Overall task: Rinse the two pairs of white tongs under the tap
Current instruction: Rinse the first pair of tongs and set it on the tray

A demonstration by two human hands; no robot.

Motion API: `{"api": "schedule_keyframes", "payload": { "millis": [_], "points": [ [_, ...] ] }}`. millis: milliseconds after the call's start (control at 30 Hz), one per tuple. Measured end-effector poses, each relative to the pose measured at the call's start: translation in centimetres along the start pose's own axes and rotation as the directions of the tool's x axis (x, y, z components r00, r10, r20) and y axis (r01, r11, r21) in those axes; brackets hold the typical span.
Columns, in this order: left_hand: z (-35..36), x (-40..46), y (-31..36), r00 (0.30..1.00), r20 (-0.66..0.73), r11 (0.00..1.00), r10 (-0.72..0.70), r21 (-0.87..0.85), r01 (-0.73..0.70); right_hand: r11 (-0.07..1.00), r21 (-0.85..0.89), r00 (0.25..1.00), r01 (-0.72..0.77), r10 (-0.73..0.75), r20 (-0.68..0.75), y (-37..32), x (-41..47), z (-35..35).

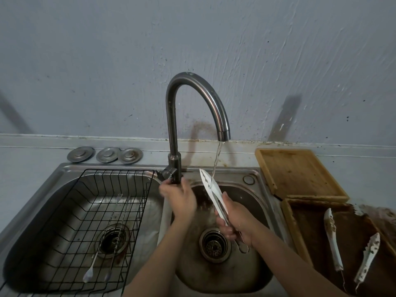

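White tongs (211,190), pinched closed in the right hand (234,221), sit tip-up under the thin stream from the tap (194,108) above the right basin (255,211). The left hand (179,194) grips the tap lever (165,174); more flow would likely rinse better. A soiled second pair (349,249) lies spread on the dark tray (300,230), well apart.

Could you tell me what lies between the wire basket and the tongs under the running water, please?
In the head view, the left hand at the tap's base lies between the wire basket and the held tongs.
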State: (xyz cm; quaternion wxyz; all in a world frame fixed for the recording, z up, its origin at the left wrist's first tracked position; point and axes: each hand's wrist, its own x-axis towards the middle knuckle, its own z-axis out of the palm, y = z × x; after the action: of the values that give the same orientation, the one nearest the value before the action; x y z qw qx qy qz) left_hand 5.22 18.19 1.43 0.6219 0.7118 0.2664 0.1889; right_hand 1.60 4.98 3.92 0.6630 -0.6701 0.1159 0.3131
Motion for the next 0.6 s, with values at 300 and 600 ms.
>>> {"api": "schedule_keyframes", "payload": {
  "millis": [300, 600],
  "points": [
    [-3.1, 6.1, 0.2, 0.984, 0.054, 0.880, 0.172, 0.440, -0.178, 1.000, 0.014, 0.997, -0.017, 0.016, 0.077, 1.1, -0.2, -0.4],
    [-2.7, 7.0, 0.9, 0.973, 0.119, 0.691, 0.196, 0.687, -0.223, 0.944, -0.194, 0.954, 0.267, -0.287, -0.088, -0.7, -2.0, -0.3]
  ]
}}
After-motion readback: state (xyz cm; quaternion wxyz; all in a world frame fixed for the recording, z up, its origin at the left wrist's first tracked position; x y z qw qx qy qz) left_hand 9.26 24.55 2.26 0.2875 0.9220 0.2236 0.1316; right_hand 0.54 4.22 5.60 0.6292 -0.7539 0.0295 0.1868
